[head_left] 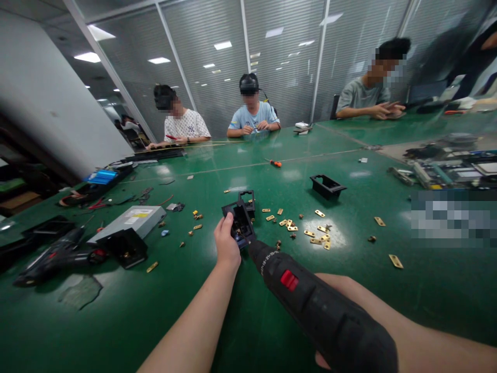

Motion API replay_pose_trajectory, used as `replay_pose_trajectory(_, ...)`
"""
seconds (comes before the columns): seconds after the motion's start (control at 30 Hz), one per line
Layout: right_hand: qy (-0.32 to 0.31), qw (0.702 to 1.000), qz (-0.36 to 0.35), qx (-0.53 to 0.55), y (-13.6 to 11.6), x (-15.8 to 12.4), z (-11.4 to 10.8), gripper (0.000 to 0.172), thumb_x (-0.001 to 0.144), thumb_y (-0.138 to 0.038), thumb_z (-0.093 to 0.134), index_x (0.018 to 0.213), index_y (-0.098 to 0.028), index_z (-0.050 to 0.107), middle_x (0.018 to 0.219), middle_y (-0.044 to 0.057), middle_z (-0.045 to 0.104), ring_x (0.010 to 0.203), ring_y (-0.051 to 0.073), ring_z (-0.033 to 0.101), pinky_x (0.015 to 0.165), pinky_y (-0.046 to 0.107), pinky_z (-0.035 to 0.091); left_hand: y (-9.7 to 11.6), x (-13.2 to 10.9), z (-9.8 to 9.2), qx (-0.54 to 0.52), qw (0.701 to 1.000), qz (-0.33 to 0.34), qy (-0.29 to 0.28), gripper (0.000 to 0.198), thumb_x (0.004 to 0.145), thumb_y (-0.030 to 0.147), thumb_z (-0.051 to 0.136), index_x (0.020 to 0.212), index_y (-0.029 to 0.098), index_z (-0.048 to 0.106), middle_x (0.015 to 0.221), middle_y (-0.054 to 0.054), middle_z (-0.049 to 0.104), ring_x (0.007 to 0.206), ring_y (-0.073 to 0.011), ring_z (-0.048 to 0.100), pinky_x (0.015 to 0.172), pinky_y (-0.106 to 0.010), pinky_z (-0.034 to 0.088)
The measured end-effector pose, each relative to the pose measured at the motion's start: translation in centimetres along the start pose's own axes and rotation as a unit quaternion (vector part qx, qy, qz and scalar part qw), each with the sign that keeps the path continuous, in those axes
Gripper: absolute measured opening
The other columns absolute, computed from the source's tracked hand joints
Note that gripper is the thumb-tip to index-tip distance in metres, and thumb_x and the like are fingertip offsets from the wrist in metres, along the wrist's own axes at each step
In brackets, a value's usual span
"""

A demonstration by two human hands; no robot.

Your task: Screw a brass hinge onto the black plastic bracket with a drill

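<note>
Black plastic housing point(242, 224) gripped over the green desk point(128, 331) by the left hand's point(227, 244) curled fingers, cordless drill point(310, 300) grasped by the right hand point(349, 288), its fingers mostly concealed, bit tip hardly discernible.

The bare left forearm point(198, 316) extends up and forward from the bottom of view to the closed left grip point(228, 242), its digits point(229, 220) pointing away, while the bare right forearm point(438, 334) slants in from the right, its right grip point(351, 290) wrapped closed and partly hidden.
</note>
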State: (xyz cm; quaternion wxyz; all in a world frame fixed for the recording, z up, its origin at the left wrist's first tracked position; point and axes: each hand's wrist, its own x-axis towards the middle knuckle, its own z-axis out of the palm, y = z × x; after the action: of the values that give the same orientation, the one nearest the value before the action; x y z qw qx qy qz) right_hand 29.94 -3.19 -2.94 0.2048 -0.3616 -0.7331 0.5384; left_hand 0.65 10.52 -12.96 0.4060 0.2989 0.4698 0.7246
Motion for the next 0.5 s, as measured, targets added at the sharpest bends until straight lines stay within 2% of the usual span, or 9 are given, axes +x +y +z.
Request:
replay_pose_trajectory(0.17,-0.028,0.999,0.012,0.035,0.0,0.1,-0.2,0.035,0.124,-0.050,0.082,0.136,-0.017,0.081,0.129,0.010,0.080,0.108,0.022,0.080,0.095,0.038,0.075,0.8,-0.9,0.8,-0.022,1.000,-0.001,0.005,0.082,0.077,0.088,0.092,0.112,0.014,0.085,0.095,-0.015,0.088,0.085,-0.0359,0.088,0.074,-0.041,0.068)
replay_pose_trajectory(0.33,-0.070,0.993,0.027,0.089,0.6,0.3,0.2,0.035,0.123,-0.050,0.083,0.130,-0.016,0.079,0.120,0.008,0.078,0.097,0.019,0.076,0.086,0.033,0.071,1.3,-1.2,1.2,-0.046,0.999,0.015,0.008,0.080,0.076,0.087,0.092,0.111,0.014,0.086,0.096,-0.015,0.091,0.082,-0.0327,0.088,0.072,-0.038,0.066)
replay_pose_trajectory(0.4,-0.090,0.988,0.027,0.119,1.1,0.7,0.6,0.039,0.115,-0.050,0.092,0.120,-0.015,0.077,0.111,0.005,0.075,0.089,0.016,0.070,0.078,0.028,0.065,1.3,-1.2,1.2,-0.045,0.999,0.016,0.008,0.081,0.076,0.088,0.092,0.109,0.014,0.086,0.095,-0.014,0.090,0.080,-0.0320,0.088,0.069,-0.037,0.065)
replay_pose_trajectory(0.5,-0.117,0.979,0.024,0.168,1.8,1.4,1.1,0.053,0.093,-0.048,0.111,0.107,-0.016,0.072,0.097,-0.001,0.063,0.081,0.012,0.056,0.070,0.023,0.048,1.2,-1.2,1.2,-0.045,0.999,0.016,0.008,0.079,0.077,0.087,0.092,0.107,0.015,0.086,0.093,-0.013,0.090,0.079,-0.0310,0.088,0.069,-0.036,0.065)
